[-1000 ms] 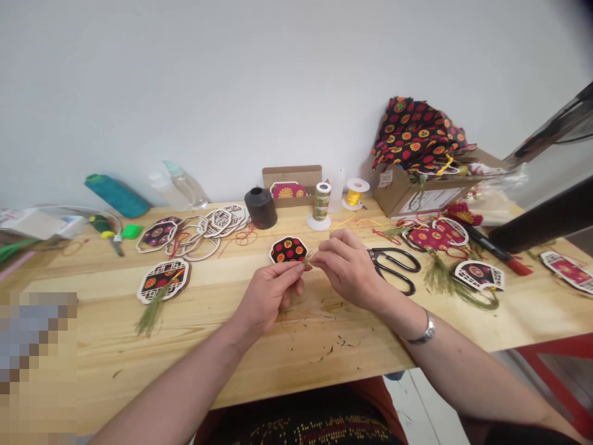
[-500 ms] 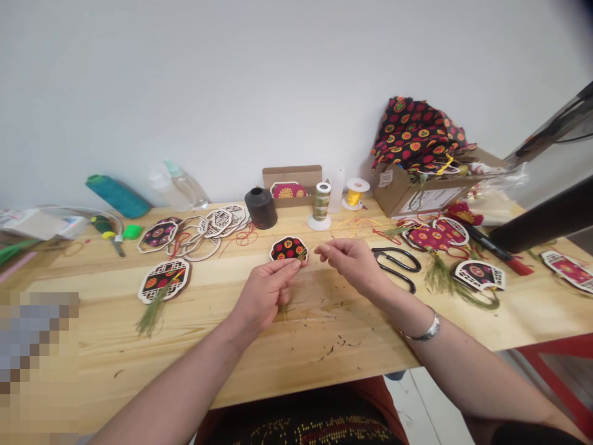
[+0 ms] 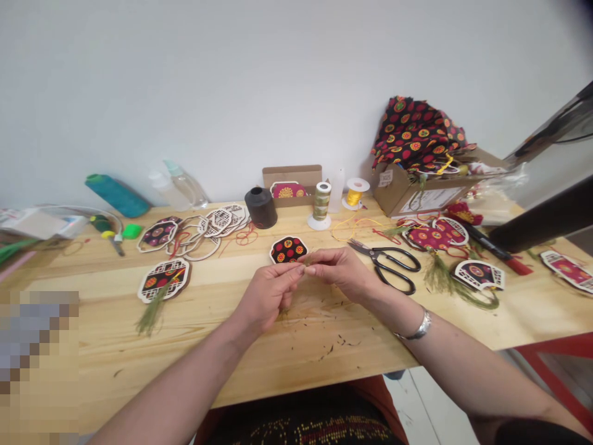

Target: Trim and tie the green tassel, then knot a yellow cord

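My left hand [image 3: 269, 289] is closed in a pinch on a small bundle of olive-green thread [image 3: 306, 261], mostly hidden by the fingers. My right hand [image 3: 340, 272] meets it fingertip to fingertip, also pinching the thread. Just beyond them lies a pendant [image 3: 288, 249] with a pale wooden rim and black cloth printed in red and yellow dots. Black-handled scissors [image 3: 393, 262] rest to the right of my right hand, blades toward the wall. Behind the pendant stands a spool of olive thread [image 3: 322, 203].
Left lie a tasselled pendant [image 3: 164, 279] and cut wooden frames [image 3: 227, 219]. A black thread cone [image 3: 260, 209] and yellow spool [image 3: 355, 193] stand along the back. To the right are a cardboard box [image 3: 426, 188] heaped with patterned cloth, more pendants [image 3: 433, 236] and a black post [image 3: 540, 216].
My right hand has moved left and down to join my left fingertips, uncovering the scissors' blades. My left hand has stayed nearly in place.
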`<action>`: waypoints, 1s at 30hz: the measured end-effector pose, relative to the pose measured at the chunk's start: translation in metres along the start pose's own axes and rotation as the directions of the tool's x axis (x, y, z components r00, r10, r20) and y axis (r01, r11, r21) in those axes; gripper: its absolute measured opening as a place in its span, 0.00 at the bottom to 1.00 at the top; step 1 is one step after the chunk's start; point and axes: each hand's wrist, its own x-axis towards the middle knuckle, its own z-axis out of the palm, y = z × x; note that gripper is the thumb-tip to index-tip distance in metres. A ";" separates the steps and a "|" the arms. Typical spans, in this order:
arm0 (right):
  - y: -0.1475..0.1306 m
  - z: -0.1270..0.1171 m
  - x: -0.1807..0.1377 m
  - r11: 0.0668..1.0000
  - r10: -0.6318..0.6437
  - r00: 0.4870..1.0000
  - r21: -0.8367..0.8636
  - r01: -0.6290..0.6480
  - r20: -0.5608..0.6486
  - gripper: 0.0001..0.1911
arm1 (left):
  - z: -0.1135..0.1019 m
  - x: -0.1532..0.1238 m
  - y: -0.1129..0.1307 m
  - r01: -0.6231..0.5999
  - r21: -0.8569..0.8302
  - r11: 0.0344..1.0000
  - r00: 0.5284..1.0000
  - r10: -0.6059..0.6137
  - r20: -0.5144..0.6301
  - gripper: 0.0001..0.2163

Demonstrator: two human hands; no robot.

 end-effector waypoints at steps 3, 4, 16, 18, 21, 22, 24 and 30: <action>0.002 0.000 0.001 1.000 -0.013 0.999 0.008 0.013 -0.037 0.11 | 0.000 0.000 0.001 0.009 0.012 1.000 1.000 -0.009 -0.002 0.15; 0.002 0.001 0.001 1.000 -0.018 0.999 0.005 0.019 -0.050 0.11 | 0.000 0.000 0.001 0.011 0.019 1.000 1.000 -0.011 -0.002 0.15; 0.001 0.001 0.001 0.998 -0.052 0.990 -0.048 0.046 -0.130 0.10 | 0.000 -0.003 0.002 0.056 -0.042 0.998 0.993 -0.051 0.111 0.14; 0.002 0.000 0.001 0.997 -0.064 0.990 -0.058 0.057 -0.127 0.12 | 0.000 -0.003 0.003 0.081 -0.090 0.993 0.990 -0.069 0.125 0.15; 0.003 -0.002 0.002 0.992 -0.096 0.984 -0.091 0.083 -0.150 0.15 | 0.000 -0.002 0.004 0.114 -0.142 0.983 0.987 -0.096 0.131 0.15; 0.003 -0.002 0.002 0.992 -0.099 0.982 -0.097 0.084 -0.159 0.15 | 0.000 -0.002 0.004 0.125 -0.156 0.980 0.986 -0.104 0.133 0.14; 0.003 -0.002 0.002 0.992 -0.096 0.980 -0.098 0.080 -0.172 0.16 | -0.001 -0.001 0.004 0.142 -0.181 0.973 0.983 -0.116 0.144 0.13; 0.001 -0.004 0.003 0.994 -0.084 0.976 -0.088 0.068 -0.201 0.18 | -0.001 0.001 0.004 0.166 -0.207 0.964 0.974 -0.128 0.186 0.10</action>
